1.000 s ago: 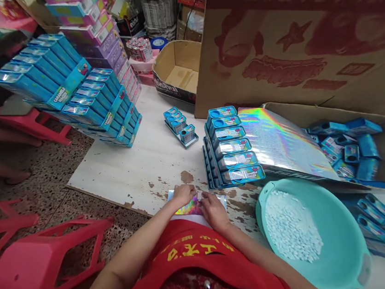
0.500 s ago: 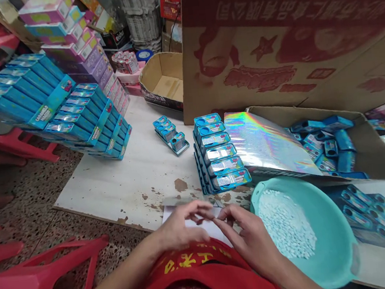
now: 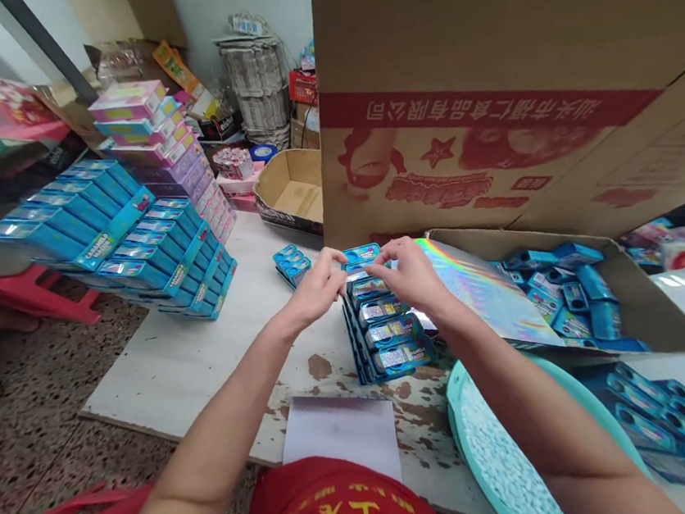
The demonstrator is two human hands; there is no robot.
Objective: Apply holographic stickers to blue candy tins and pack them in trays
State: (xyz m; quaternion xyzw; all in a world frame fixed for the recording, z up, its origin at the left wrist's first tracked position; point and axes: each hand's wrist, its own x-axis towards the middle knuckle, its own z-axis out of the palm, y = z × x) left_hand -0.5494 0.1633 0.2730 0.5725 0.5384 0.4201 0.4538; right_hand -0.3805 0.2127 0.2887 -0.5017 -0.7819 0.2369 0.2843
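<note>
My left hand (image 3: 316,289) and my right hand (image 3: 411,275) are over the far part of a row of blue candy boxes (image 3: 393,332) standing in a display tray. Their bent fingers close on the two ends of one blue candy box (image 3: 357,270), second from the back. The fingers partly cover this box. Small pale candies (image 3: 506,465) fill part of a turquoise basin (image 3: 587,394) below my right forearm. A white sheet (image 3: 338,435) lies at the table edge before my red apron (image 3: 339,505).
Stacked trays of blue boxes (image 3: 164,265) stand at left, with pink and purple cartons (image 3: 174,156) behind. A smaller blue group (image 3: 292,264) sits beyond my left hand. At right are an open carton (image 3: 664,311) of blue boxes and a tall cardboard box (image 3: 480,51).
Both hands have moved forward from above the white sheet to the row of blue boxes. The sheet is now uncovered, and the camera view has tilted up.
</note>
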